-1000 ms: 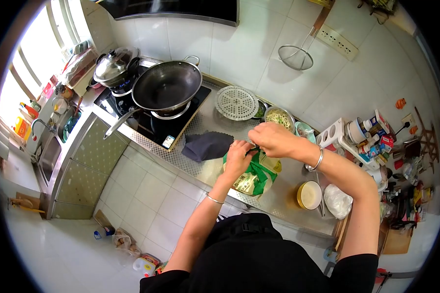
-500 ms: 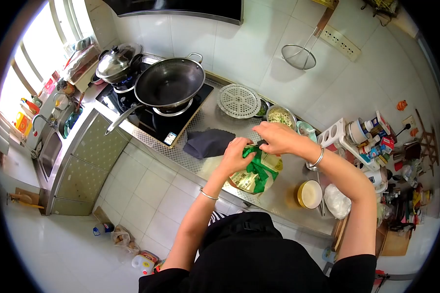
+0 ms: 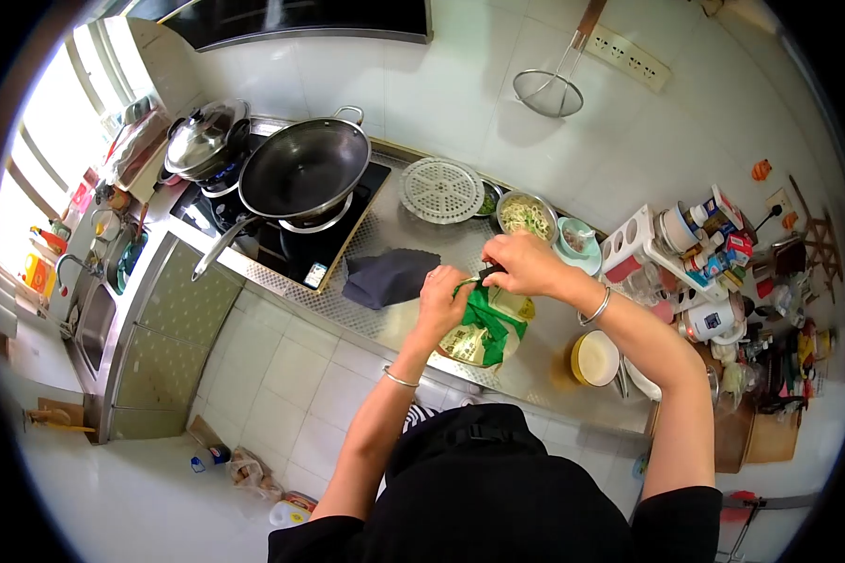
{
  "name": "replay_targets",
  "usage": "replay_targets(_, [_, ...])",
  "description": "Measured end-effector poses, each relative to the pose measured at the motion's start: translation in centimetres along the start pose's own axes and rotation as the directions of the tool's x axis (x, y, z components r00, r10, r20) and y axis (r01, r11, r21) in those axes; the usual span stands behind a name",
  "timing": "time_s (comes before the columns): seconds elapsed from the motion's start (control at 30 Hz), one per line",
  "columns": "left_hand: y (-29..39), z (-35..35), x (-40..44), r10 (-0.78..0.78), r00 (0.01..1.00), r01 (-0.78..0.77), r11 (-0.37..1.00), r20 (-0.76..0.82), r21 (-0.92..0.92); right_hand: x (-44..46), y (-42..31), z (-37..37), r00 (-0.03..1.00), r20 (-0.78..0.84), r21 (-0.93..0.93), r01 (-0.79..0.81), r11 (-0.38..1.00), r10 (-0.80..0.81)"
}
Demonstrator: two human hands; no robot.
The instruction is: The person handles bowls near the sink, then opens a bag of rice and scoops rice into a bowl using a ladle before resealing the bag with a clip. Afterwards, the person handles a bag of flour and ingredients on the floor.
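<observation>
A green and cream plastic bag (image 3: 490, 324) stands on the metal counter in front of me. My left hand (image 3: 441, 298) pinches its upper left edge, fingers closed. My right hand (image 3: 521, 266), also closed, is at the top of the bag close to the left one and grips a small dark object whose shape I cannot make out. To the left of the bag lies a dark grey cloth (image 3: 390, 278). Behind my right hand stands a bowl of pale shredded food (image 3: 526, 218). A yellow bowl (image 3: 594, 358) sits to the right of the bag.
A black wok (image 3: 305, 171) and a lidded pot (image 3: 205, 143) stand on the stove at the left. A perforated round plate (image 3: 441, 190) lies behind the cloth. A strainer (image 3: 548, 92) hangs on the wall. At the right is a white rack (image 3: 628, 246) with containers.
The view has shifted slightly, and more of the rack's side shows. Both hands stay at the bag's top. The white plastic bundle right of the yellow bowl is now mostly hidden behind my right arm.
</observation>
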State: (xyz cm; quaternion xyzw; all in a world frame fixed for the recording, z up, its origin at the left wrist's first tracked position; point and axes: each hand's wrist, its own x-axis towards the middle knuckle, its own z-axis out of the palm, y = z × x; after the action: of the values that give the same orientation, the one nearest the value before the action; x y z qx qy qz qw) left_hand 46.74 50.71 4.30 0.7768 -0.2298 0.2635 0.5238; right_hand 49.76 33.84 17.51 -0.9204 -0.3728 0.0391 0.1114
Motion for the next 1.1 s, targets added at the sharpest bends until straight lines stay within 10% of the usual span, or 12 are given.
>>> replay_targets(0.2, [0.3, 0.1, 0.6, -0.076, 0.996, 0.075, 0.997, 0.042, 0.012, -2.0, -0.1, 2.1, 0.988, -0.156, -0.038, 0.011, 0.999, -0.017])
replay_targets(0.33, [-0.2, -1.4, 0.9, -0.142, 0.97, 0.144, 0.99, 0.195, 0.005, -2.8, 0.7, 4.0, 0.963, -0.218, 0.336, -0.078, 0.938, 0.158])
replay_targets(0.43, [-0.7, -2.3, 0.1, -0.265, 0.926, 0.315, 0.935, 0.269, -0.161, -4.6, 2.2, 8.0, 0.811, -0.304, 0.853, -0.001, 0.522, 0.5])
replay_targets(0.53, [-2.1, -2.3, -0.7, -0.24, 0.924, 0.314, 0.92, 0.3, -0.233, -6.5, 2.1, 10.4, 0.817, -0.058, 0.889, -0.218, 0.402, 0.573])
replay_targets(1.1, [-5.0, 0.4, -0.9, -0.524, 0.803, 0.564, 0.822, 0.284, -0.08, -5.3, 0.9, 14.4, 0.644, -0.03, 0.9, -0.315, 0.3, 0.765])
